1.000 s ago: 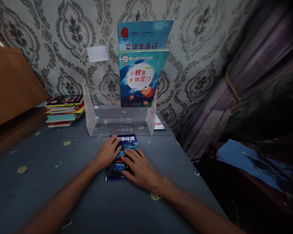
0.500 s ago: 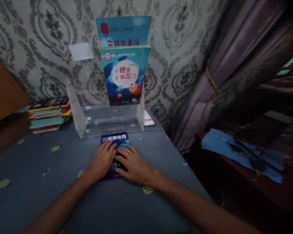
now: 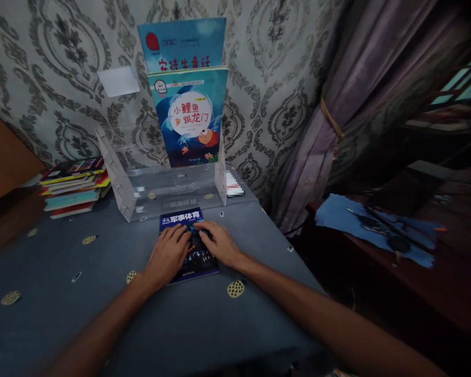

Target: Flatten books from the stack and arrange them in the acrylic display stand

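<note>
A dark blue book (image 3: 198, 256) with white lettering lies face up on the cloth-covered table, just in front of a clear book stand (image 3: 121, 189). My left hand (image 3: 171, 251) rests flat on the left part of its cover, fingers stretched toward the top. Over the right edge of the cover lies my right hand (image 3: 220, 242), its fingers extended and pointing left. Neither hand grips anything. Two books lean upright in the stand: a teal book with a cartoon fish (image 3: 190, 118) in front, and a taller blue book (image 3: 184, 42) behind it.
Left of the stand is a stack of books (image 3: 74, 186). A white card (image 3: 119, 81) is at the stand's upper left. To the right, beyond the table edge, a blue cloth (image 3: 337, 214) with dark tools lies on a reddish surface, beside a tied purple curtain (image 3: 314, 152).
My right hand has shifted rightward and up off the middle of the cover, uncovering more of the book. My left hand stays on it. The whole view has shifted slightly.
</note>
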The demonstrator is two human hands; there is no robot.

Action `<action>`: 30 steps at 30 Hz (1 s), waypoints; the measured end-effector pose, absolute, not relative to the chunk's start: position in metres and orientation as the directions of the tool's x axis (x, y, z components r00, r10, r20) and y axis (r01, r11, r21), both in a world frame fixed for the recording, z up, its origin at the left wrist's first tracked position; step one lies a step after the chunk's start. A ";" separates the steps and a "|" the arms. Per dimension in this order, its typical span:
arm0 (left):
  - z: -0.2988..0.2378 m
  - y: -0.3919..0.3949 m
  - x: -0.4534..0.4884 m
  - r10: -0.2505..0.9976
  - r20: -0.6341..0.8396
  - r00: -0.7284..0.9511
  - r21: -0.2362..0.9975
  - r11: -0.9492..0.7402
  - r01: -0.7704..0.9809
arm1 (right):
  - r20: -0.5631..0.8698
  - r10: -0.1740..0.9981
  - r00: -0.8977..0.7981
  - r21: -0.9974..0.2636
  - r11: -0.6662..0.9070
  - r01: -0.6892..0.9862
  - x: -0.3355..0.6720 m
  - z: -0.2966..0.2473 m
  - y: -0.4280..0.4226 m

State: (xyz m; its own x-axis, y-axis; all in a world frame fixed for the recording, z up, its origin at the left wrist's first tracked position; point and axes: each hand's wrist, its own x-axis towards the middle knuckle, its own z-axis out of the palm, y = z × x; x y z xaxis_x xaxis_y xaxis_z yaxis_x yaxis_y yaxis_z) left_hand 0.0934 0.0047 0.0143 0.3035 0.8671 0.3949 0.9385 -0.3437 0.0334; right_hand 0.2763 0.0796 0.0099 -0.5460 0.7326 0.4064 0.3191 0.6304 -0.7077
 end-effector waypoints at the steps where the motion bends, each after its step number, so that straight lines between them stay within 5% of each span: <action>1: 0.016 0.003 0.096 0.859 0.392 0.328 0.047 -0.374 0.926 | 0.397 0.751 -0.528 -0.732 0.606 0.312 0.277 0.009 0.084; 11: 0.024 0.069 0.092 0.876 0.317 0.364 0.164 -0.429 0.888 | 0.270 0.915 -0.300 -0.927 0.332 0.176 0.279 -0.006 0.121; 30: 0.037 0.031 0.117 0.842 0.193 0.503 0.061 -0.522 0.851 | 0.283 0.894 -0.347 -0.912 0.363 0.190 0.278 -0.003 0.119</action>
State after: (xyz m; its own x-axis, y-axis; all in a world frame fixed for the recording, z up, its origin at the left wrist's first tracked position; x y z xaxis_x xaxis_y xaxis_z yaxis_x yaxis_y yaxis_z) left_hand 0.1175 0.0315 0.0372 0.5033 0.8422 0.1935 0.8506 -0.5223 0.0607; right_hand 0.2776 0.1192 -0.0033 -0.3470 0.8940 0.2834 0.1903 0.3630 -0.9122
